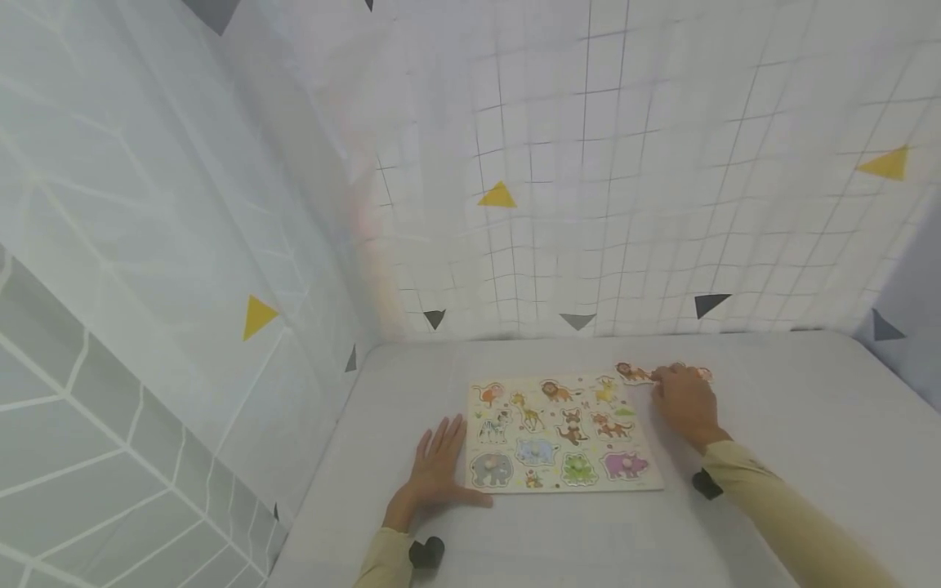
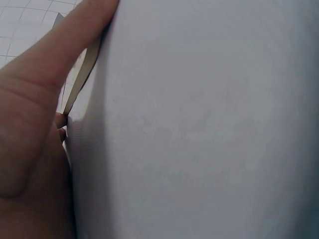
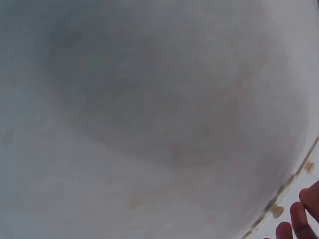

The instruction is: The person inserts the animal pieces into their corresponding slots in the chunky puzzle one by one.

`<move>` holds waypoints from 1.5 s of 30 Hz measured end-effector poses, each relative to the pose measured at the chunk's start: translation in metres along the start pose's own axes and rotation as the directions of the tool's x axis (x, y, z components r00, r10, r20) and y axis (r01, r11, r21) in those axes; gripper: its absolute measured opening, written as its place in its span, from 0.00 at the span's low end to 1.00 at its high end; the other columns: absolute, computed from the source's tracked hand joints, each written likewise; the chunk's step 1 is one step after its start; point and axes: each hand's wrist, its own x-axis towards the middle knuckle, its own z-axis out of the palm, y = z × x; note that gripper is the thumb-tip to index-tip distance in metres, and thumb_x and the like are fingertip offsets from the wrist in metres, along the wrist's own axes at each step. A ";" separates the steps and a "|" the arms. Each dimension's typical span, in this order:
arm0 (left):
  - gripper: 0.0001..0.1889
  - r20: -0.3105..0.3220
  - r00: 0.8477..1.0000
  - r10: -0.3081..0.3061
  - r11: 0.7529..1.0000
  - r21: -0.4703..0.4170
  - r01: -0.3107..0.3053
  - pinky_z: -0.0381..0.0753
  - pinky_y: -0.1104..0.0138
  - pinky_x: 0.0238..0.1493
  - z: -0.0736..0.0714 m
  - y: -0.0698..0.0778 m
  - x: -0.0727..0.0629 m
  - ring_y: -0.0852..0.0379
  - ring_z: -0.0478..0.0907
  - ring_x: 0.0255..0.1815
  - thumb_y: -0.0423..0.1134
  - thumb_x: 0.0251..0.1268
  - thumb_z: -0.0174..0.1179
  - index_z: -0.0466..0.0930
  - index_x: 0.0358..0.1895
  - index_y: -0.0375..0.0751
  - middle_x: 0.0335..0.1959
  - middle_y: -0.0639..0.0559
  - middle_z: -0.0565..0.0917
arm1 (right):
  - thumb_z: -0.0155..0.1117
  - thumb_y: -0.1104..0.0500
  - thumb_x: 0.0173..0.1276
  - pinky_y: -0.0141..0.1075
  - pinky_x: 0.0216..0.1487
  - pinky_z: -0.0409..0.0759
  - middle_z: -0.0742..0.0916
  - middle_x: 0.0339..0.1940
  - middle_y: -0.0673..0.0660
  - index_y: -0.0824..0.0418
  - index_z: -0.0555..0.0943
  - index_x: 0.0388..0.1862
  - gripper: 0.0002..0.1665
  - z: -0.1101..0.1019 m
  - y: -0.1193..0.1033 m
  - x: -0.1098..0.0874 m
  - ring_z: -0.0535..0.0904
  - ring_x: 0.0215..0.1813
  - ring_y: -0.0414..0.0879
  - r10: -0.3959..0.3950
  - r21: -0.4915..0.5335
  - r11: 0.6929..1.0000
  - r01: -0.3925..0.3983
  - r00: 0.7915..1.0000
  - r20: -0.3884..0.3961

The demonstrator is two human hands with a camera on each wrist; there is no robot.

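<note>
A wooden animal puzzle board (image 1: 515, 487) lies flat on the table. My left hand (image 1: 435, 474) rests at its left side, fingers spread along the edge and thumb stretched past the front left corner. The left wrist view shows that thumb and palm beside the board's thin edge (image 2: 82, 74). Behind the board's right corner is a loose lion piece (image 1: 634, 373). My right hand (image 1: 687, 402) is bent down over other loose pieces (image 1: 703, 374) beside the lion, mostly covering them. Its fingertips (image 3: 298, 216) show at the lower right of the right wrist view; I cannot tell whether they pinch a piece.
Knobbed animals on the board's front row include a grey elephant (image 1: 491, 469), a green frog (image 1: 579, 469) and a purple hippo (image 1: 625, 465). A pale cloth covers the table (image 1: 559, 539). A grid-patterned fabric wall (image 1: 625, 204) rises behind it, with another patterned sheet (image 1: 162, 367) at left.
</note>
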 end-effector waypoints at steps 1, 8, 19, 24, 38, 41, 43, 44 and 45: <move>0.74 0.001 1.000 -0.002 1.000 0.004 0.002 0.35 0.39 0.87 -0.001 0.001 0.000 0.41 0.38 0.89 0.72 0.38 0.77 0.43 0.85 0.42 0.88 0.46 0.44 | 0.61 0.64 0.66 0.65 0.43 0.84 0.86 0.49 0.74 0.71 0.84 0.47 0.14 -0.001 0.002 -0.001 0.81 0.50 0.73 0.000 -0.015 1.000 0.000 1.000 -0.005; 0.73 -0.005 1.000 -0.002 1.000 -0.009 0.002 0.36 0.38 0.87 -0.006 0.006 -0.004 0.40 0.39 0.89 0.70 0.38 0.78 0.44 0.84 0.40 0.88 0.44 0.46 | 0.61 0.64 0.63 0.67 0.41 0.83 0.83 0.52 0.79 0.75 0.82 0.52 0.20 -0.008 0.006 -0.006 0.79 0.52 0.77 0.031 -0.080 0.996 -0.029 0.999 0.024; 0.73 0.007 1.000 -0.002 1.000 -0.031 0.002 0.35 0.38 0.87 -0.005 0.007 -0.004 0.40 0.38 0.89 0.70 0.38 0.78 0.44 0.84 0.41 0.88 0.45 0.45 | 0.60 0.63 0.65 0.62 0.35 0.82 0.83 0.46 0.79 0.77 0.80 0.53 0.21 -0.016 0.005 -0.006 0.80 0.47 0.73 0.120 -0.074 0.991 -0.112 0.986 0.111; 0.73 0.016 1.000 -0.013 1.000 -0.016 0.013 0.34 0.40 0.87 -0.002 0.004 -0.002 0.42 0.37 0.89 0.72 0.39 0.77 0.43 0.85 0.43 0.88 0.47 0.44 | 0.60 0.63 0.66 0.60 0.33 0.82 0.85 0.43 0.77 0.76 0.81 0.49 0.18 -0.016 0.006 -0.004 0.81 0.45 0.72 0.144 -0.063 0.988 -0.137 0.983 0.111; 0.74 0.012 1.000 -0.019 1.000 -0.012 0.019 0.34 0.41 0.87 -0.001 0.003 -0.001 0.43 0.36 0.89 0.73 0.38 0.76 0.42 0.85 0.45 0.88 0.49 0.43 | 0.63 0.64 0.67 0.52 0.26 0.79 0.86 0.35 0.72 0.74 0.82 0.42 0.12 -0.014 0.010 -0.004 0.82 0.33 0.63 0.139 -0.044 0.990 -0.135 0.982 0.124; 0.73 0.010 1.000 -0.017 1.000 -0.003 0.017 0.34 0.40 0.87 -0.003 0.004 -0.002 0.42 0.37 0.89 0.72 0.39 0.77 0.43 0.85 0.44 0.88 0.47 0.44 | 0.63 0.64 0.67 0.50 0.24 0.78 0.86 0.34 0.72 0.74 0.83 0.41 0.11 -0.012 0.011 -0.004 0.81 0.31 0.62 0.128 -0.035 0.992 -0.125 0.986 0.105; 0.73 0.008 1.000 -0.015 1.000 -0.002 0.015 0.34 0.40 0.87 -0.004 0.005 -0.002 0.41 0.37 0.89 0.71 0.39 0.77 0.43 0.85 0.42 0.88 0.46 0.44 | 0.64 0.64 0.67 0.49 0.24 0.78 0.86 0.35 0.72 0.73 0.83 0.41 0.11 -0.009 0.011 -0.004 0.81 0.31 0.61 0.115 -0.034 0.993 -0.112 0.990 0.080; 0.73 0.009 1.000 -0.015 1.000 -0.002 0.015 0.34 0.40 0.87 -0.004 0.005 -0.002 0.41 0.37 0.89 0.70 0.39 0.77 0.43 0.85 0.42 0.88 0.46 0.44 | 0.65 0.64 0.67 0.49 0.24 0.78 0.86 0.35 0.72 0.73 0.83 0.41 0.11 -0.009 0.011 -0.004 0.81 0.32 0.62 0.107 -0.036 0.994 -0.105 0.992 0.065; 0.73 0.008 1.000 -0.013 1.000 -0.004 0.013 0.34 0.40 0.87 -0.004 0.005 -0.002 0.41 0.37 0.89 0.70 0.39 0.77 0.43 0.85 0.42 0.88 0.46 0.44 | 0.65 0.64 0.67 0.50 0.24 0.78 0.86 0.35 0.72 0.73 0.83 0.41 0.10 -0.008 0.011 -0.004 0.81 0.32 0.62 0.099 -0.039 0.995 -0.097 0.994 0.048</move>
